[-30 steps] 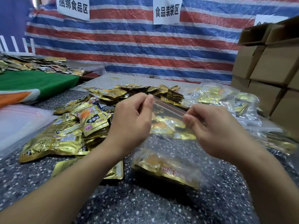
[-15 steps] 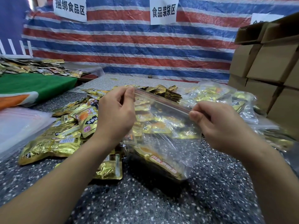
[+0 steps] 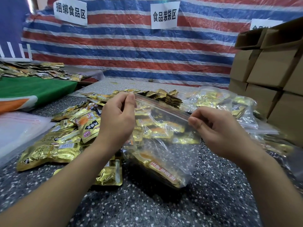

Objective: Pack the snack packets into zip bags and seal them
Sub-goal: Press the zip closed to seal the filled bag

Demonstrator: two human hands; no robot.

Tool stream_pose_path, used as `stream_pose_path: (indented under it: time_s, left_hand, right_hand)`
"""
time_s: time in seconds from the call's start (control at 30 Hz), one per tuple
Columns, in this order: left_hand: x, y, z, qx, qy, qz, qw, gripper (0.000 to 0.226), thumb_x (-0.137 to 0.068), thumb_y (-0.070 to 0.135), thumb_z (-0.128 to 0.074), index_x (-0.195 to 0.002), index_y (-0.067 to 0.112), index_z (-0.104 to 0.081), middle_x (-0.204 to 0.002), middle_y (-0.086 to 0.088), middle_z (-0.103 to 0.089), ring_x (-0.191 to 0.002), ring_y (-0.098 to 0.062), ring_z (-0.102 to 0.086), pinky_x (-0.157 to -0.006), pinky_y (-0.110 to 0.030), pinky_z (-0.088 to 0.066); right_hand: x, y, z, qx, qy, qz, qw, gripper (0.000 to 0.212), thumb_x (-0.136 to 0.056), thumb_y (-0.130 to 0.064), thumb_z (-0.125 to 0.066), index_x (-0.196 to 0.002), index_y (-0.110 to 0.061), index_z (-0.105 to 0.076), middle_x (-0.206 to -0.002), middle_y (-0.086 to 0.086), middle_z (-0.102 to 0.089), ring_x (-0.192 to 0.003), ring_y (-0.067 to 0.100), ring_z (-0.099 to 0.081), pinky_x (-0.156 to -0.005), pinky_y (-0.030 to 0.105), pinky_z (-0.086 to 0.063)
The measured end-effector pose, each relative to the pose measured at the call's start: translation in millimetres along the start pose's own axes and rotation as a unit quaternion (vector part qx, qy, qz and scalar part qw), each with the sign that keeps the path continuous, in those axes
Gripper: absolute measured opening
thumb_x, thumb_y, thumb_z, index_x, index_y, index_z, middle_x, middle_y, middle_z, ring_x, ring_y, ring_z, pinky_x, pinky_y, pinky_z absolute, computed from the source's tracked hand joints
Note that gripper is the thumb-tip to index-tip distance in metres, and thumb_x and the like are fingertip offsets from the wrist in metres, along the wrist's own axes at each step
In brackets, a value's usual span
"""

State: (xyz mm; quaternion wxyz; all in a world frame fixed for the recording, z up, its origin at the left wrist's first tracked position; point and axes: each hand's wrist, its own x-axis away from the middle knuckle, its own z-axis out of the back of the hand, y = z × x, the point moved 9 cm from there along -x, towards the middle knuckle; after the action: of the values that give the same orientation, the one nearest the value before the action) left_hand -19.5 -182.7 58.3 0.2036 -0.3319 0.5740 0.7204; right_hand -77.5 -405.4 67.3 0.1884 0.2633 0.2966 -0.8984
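My left hand [image 3: 117,118] and right hand [image 3: 218,128] pinch opposite ends of the zip bag's [image 3: 164,145] strip above the desk [image 3: 164,202], a few packets inside, sealed bags [image 3: 221,102] piled right, loose snack packets [image 3: 65,136] still waiting left.

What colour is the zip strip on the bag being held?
Red, along the zip bag's top edge; head view.

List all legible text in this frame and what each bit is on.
"捆绑食品区": left white paper sign on the striped tarp.
"食品装袋区": middle white paper sign.
Right paper sign: cut off by cardboard boxes, unreadable.
Gold snack packets: print too blurred to read.
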Motion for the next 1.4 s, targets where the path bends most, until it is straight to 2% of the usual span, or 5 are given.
stream_pose_path:
  time_s: [0.23,0.5,1.03,1.23,1.4]
  left_hand:
    - [0,-4,0,0.009,0.004,0.01,1.0,0.034,-0.105,0.026,-0.044,-0.081,0.005,-0.057,-0.067,-0.008,-0.05,-0.069,-0.043,-0.055,-0.06,-0.058,-0.052]
    - [2,-5,-4,-0.017,0.007,-0.004,1.0,0.036,-0.105,0.025,-0.043,-0.079,0.005,-0.057,-0.064,-0.007,-0.051,-0.056,-0.016,-0.044,-0.055,-0.038,-0.037]
    - [6,-4,-9,-0.024,0.002,-0.025,0.999,0.034,-0.105,0.031,-0.043,-0.079,0.014,-0.057,-0.066,-0.014,-0.055,-0.057,-0.032,-0.052,-0.05,-0.047,-0.04]
    - [0,-43,-6,0.031,0.016,0.125,0.992,0.038,-0.105,0.032,-0.041,-0.084,0.005,-0.058,-0.061,-0.011,-0.051,-0.052,-0.018,-0.045,-0.043,-0.035,-0.043]
    - [7,-70,-16,0.047,-0.014,0.236,0.971,0.032,-0.103,0.027,-0.042,-0.082,0.018,-0.066,-0.052,0.002,-0.054,-0.045,-0.012,-0.045,-0.045,-0.023,-0.04]
  right_hand:
    - [1,-3,-1,-0.008,-0.015,-0.003,1.0,0.019,-0.092,-0.031,-0.059,-0.08,-0.018,-0.066,-0.064,-0.002,-0.058,-0.054,0.006,-0.046,-0.05,0.018,-0.038]
    - [2,-9,-4,-0.034,-0.023,-0.01,0.999,0.044,-0.079,-0.062,-0.047,-0.077,-0.023,-0.066,-0.066,-0.005,-0.061,-0.05,0.004,-0.047,-0.047,0.017,-0.037]
    - [1,-12,-11,-0.105,-0.016,-0.014,0.994,0.035,-0.083,-0.048,-0.054,-0.07,-0.018,-0.066,-0.048,-0.009,-0.047,-0.042,0.004,-0.035,-0.041,0.016,-0.025]
    - [-2,13,-25,-0.154,-0.006,-0.124,0.98,0.056,-0.082,-0.068,-0.037,-0.078,-0.017,-0.06,-0.057,-0.007,-0.056,-0.05,-0.001,-0.054,-0.06,0.034,-0.047]
    - [11,20,-72,-0.156,-0.174,-0.19,0.954,0.038,-0.084,-0.066,-0.054,-0.088,-0.03,-0.066,-0.076,-0.021,-0.07,-0.062,-0.003,-0.063,-0.06,0.019,-0.052]
